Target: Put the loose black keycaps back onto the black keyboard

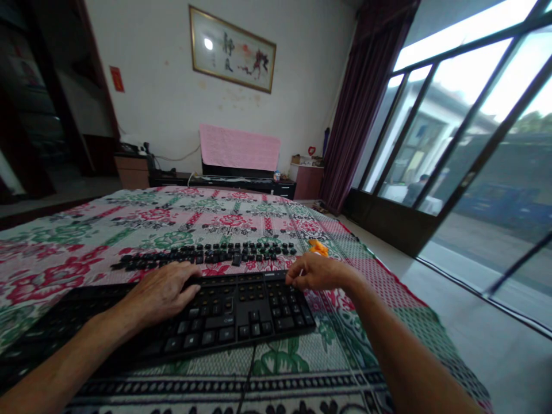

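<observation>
A black keyboard lies on the patterned cloth, with several keycaps gone from its upper rows and number pad. My left hand grips its far edge, fingers curled over and thumb on the top face; the fingertips are partly hidden. At the keyboard's upper right corner, my right hand is closed in a pinch above the number pad. Whatever it may hold is too small to make out. Loose black keycaps lie in rows just beyond the keyboard. Behind my right hand is a bright orange item, partly covered.
The flowered tablecloth hangs over the table's right edge. Farther back stand a low black cabinet and a screen under a pink cover. Glass doors and a purple curtain are at right.
</observation>
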